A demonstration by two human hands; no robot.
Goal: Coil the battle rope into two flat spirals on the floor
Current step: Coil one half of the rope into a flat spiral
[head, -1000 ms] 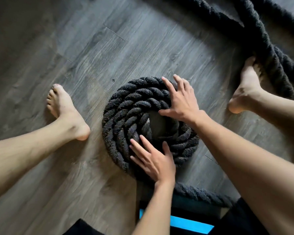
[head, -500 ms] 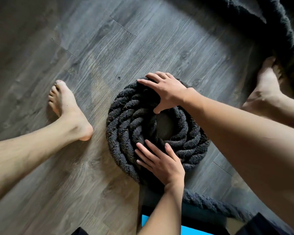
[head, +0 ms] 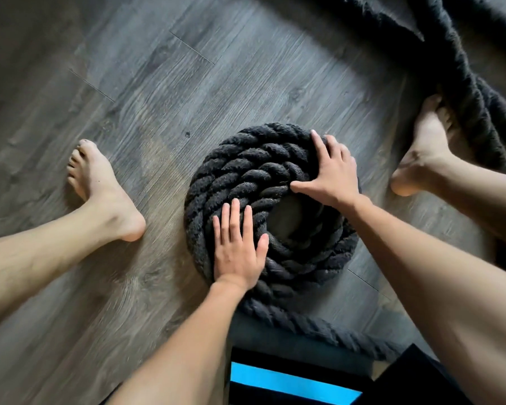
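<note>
Held the left hand (head: 237, 252) flat, palm down, four fingers straight, nearly side by side and pointing away from the body, thumb angled out to the right. Stretched the left forearm (head: 187, 346) up from the bottom edge of the view, wrist straight. Spread the right hand (head: 332, 173) wider, palm down, fingers fanned and slightly bent toward the tips, thumb stuck out to the left. Ran the right forearm (head: 435, 273) in from the lower right, wrist bent a little. Planted both bare feet wide apart, left foot (head: 100, 188) far out to the left, right foot (head: 421, 150) out to the right, toes pointing away.
</note>
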